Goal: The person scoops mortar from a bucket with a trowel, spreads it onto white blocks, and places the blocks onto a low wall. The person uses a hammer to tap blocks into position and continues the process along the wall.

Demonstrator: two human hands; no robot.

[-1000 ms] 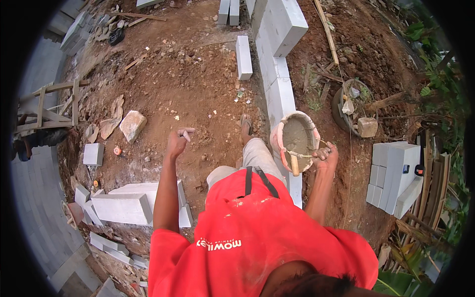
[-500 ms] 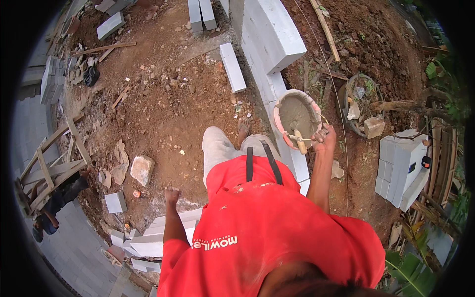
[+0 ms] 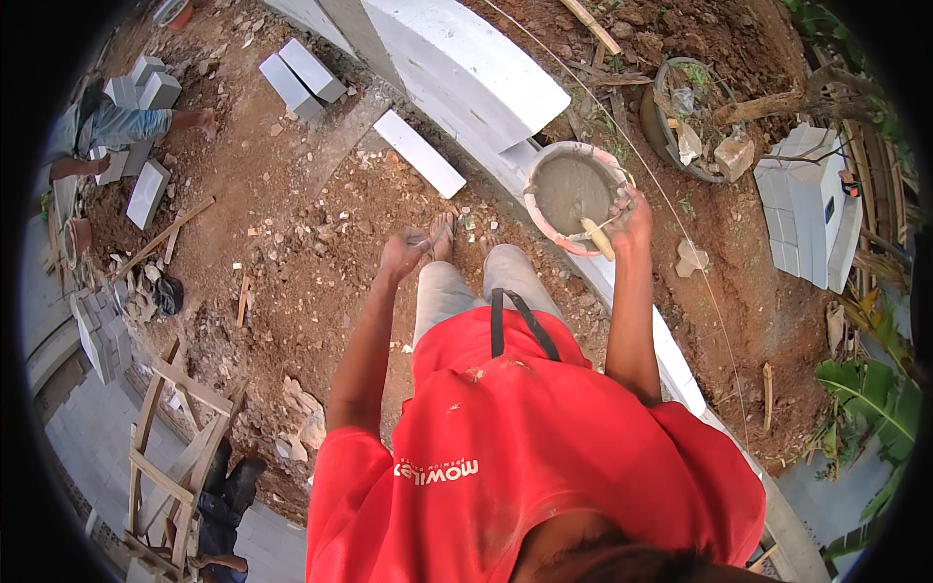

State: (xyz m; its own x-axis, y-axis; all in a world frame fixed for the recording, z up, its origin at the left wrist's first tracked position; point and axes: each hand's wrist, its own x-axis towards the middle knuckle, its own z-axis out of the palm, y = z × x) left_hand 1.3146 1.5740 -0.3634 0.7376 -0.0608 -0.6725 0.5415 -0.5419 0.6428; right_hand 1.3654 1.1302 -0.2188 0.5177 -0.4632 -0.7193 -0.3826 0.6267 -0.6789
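Right hand (image 3: 630, 216) clamped on the near rim of the mortar pan (image 3: 575, 196), fingers curled over the edge beside the wooden handle (image 3: 597, 238) of a tool sunk in the grey mortar. Pan held out in front, over the white block wall (image 3: 466, 78), just beyond the end of the top course; pink-rimmed, round, roughly level, nearly full. Compared with half a second before, pan carried further along the wall and seen closer to the stacked blocks, still in the same grip. Left hand (image 3: 403, 255) swung forward from low beside the hip to out in front, loosely clenched, holding nothing that could be made out, hovering above the red earth (image 3: 292, 253) just beside the sandalled foot (image 3: 442, 233). Legs in grey trousers seen mid-stride, red shirt filling the lower middle. Loose white blocks (image 3: 301, 76) lying on the ground to the upper left, one long block (image 3: 420, 153) flat near the wall base. Second person's legs (image 3: 131, 126) newly in view at the far left among grey blocks. Wooden frame (image 3: 170, 437) shifted to the lower left. Stack of white blocks (image 3: 807, 209) on the right, now nearer the upper edge, and an old basin (image 3: 685, 121) of rubble just past the pan.
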